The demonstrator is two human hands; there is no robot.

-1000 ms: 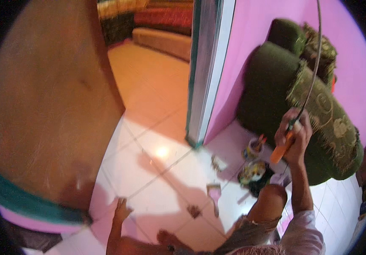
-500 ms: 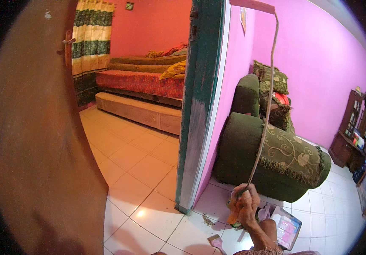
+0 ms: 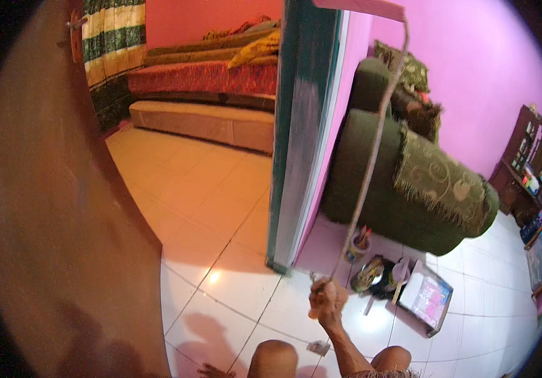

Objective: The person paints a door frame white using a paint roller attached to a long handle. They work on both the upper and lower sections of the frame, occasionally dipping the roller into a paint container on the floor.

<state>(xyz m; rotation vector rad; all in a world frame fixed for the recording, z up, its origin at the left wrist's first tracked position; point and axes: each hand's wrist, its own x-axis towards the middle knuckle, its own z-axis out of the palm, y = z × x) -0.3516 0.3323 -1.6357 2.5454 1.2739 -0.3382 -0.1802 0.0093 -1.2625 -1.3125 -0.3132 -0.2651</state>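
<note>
My right hand (image 3: 327, 300) is closed round the lower end of a long thin-rodded paint roller (image 3: 372, 170), held upright in front of the door frame. Its pinkish-brown roller head (image 3: 362, 7) is cut off by the top edge of the view. Below that hand, a small flat brush (image 3: 317, 348) lies on the white tiles. At the bottom edge, only the fingers of my left hand (image 3: 215, 371) show, spread apart and low beside my knee, with nothing visible in them. The green door frame (image 3: 296, 145) has a pale, worn-looking patch on it.
A brown door (image 3: 63, 208) stands open at the left. Right of the frame are a green armchair (image 3: 372, 170), a small tub with brushes (image 3: 358, 247), a dark bag-like bundle (image 3: 372, 275) and a tray (image 3: 427, 295). A bed (image 3: 202, 82) is in the room beyond.
The view has tilted downward. My right hand has moved left with the paint roller, uncovering the tub and bundle. My left hand's fingers have come into view at the bottom.
</note>
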